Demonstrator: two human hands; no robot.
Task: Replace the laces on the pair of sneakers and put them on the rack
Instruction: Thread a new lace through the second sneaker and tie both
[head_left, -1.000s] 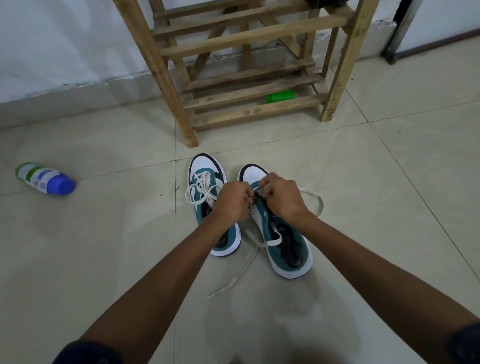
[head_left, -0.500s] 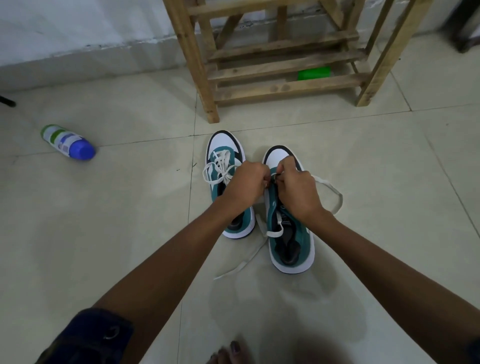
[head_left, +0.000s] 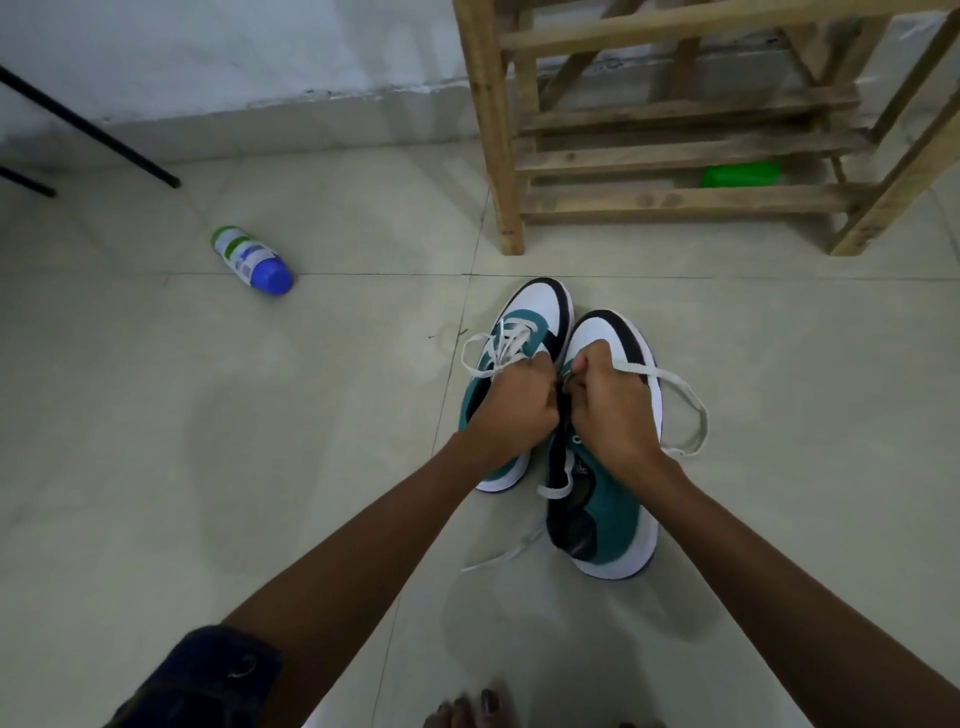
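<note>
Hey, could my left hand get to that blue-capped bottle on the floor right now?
Probably not yet: the left hand is busy gripping the lace on the right sneaker. The bare floor between it and the bottle looks clear once it lets go.

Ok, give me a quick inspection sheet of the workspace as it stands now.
Surface: pale tiled floor.
Job's things: left sneaker laced; right sneaker with white lace loose and trailing; wooden rack beyond, no sneakers on it.
Clutter: blue-capped bottle lying on the floor; green object under the rack.
Grippers: left hand and right hand pinch the lace at the right sneaker.
Cables: nothing seen.
Surroundings: white wall; black legs.
</note>
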